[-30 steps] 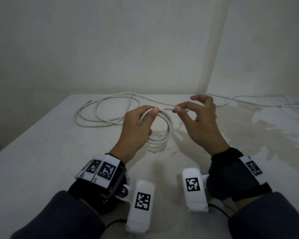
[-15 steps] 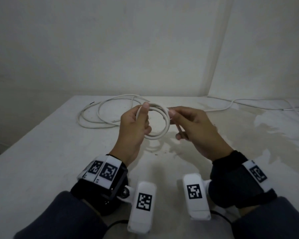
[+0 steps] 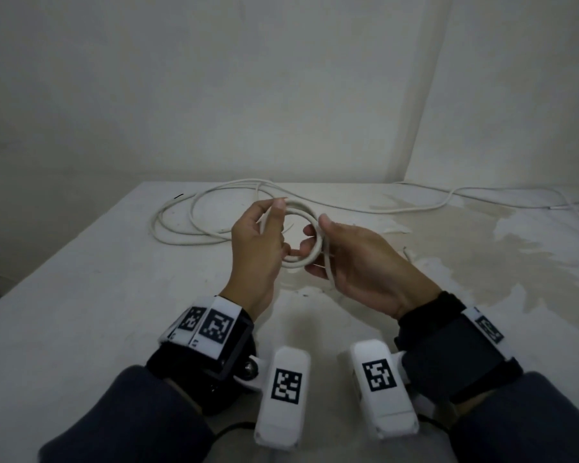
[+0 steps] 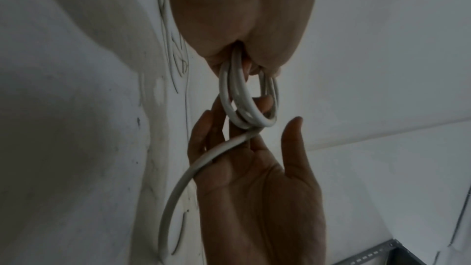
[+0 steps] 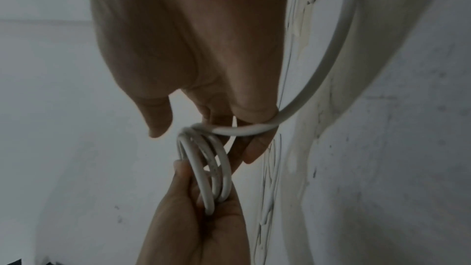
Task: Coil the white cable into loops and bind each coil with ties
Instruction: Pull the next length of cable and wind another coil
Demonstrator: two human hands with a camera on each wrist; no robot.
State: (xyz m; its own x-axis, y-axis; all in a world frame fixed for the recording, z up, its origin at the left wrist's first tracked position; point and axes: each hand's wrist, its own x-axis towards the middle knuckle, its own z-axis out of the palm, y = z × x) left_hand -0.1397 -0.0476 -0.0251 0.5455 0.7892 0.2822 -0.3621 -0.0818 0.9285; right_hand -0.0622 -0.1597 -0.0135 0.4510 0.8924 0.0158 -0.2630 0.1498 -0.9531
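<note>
White cable [image 3: 310,235], wound into a small coil of about three loops, is held in the air above a white table [image 3: 81,295], between two bare hands. The coil is seen almost face-on from the head camera and edge-on from both wrist cameras.

The coil's left side is gripped by the left hand [image 3: 258,248], whose fingers are curled round the bundled loops, with the thumb tip raised at the top of the ring. In the right wrist view the same left hand [image 5: 196,219] is seen from below with the loops [image 5: 206,166] pressed into its palm.

The coil's right side is met by the right hand [image 3: 358,262], turned palm-up. Its thumb is laid against the ring's upper right edge, and its fingers are bent behind and under the loops. A free strand of the cable is run from the coil across the right palm and down toward the table. In the left wrist view this strand [image 4: 193,168] is seen leaving the loops [image 4: 244,104] and crossing the right hand [image 4: 257,178], whose fingers are loosely extended around it rather than tightly closed.

The rest of the cable [image 3: 194,225] is left lying in wide slack curves on the far part of the table, with one length trailing off to the right. Marker-tagged wrist cameras [image 3: 283,392] are worn on both forearms, over dark sleeves. Stained, patchy areas [image 3: 482,248] are visible on the right part of the tabletop.
</note>
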